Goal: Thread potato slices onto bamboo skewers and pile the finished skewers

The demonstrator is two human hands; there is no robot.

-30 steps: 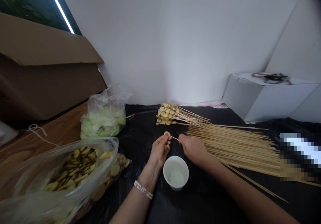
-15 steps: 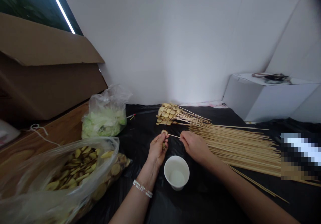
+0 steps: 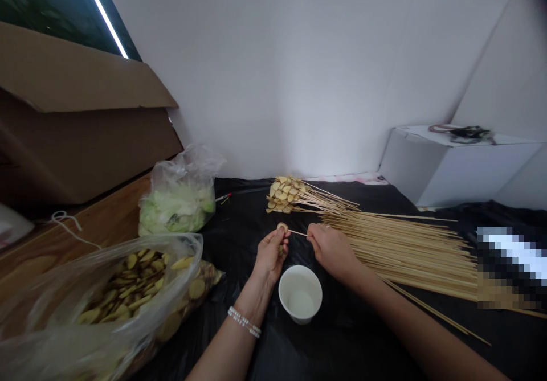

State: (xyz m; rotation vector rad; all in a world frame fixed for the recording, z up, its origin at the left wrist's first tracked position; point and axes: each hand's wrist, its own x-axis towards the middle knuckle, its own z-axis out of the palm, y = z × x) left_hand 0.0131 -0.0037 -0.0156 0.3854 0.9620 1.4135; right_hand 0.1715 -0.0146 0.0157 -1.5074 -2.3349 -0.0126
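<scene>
Between the fingers of my left hand (image 3: 270,253) is a potato slice (image 3: 282,227); something more of the same colour shows lower in the palm, partly hidden. My right hand (image 3: 333,249) is closed around a thin bamboo skewer (image 3: 298,233), whose far end meets the slice. Below and between the hands stands a white cup (image 3: 300,294). Just beyond them lies a pile of skewered potato slices (image 3: 285,193), sticks pointing right. Under and past my right forearm spreads a layer of bare bamboo skewers (image 3: 410,250).
At the left, an open plastic bag (image 3: 194,244) holds many potato slices. Behind it sits a clear bag of pale green vegetable (image 3: 179,204). A cardboard box (image 3: 85,142) is at far left, a white box (image 3: 465,164) at right. Black sheeting (image 3: 354,341) covers the work surface.
My left hand and the potato slice have shifted very slightly to the right. The right hand stays nearly in place on the skewer.
</scene>
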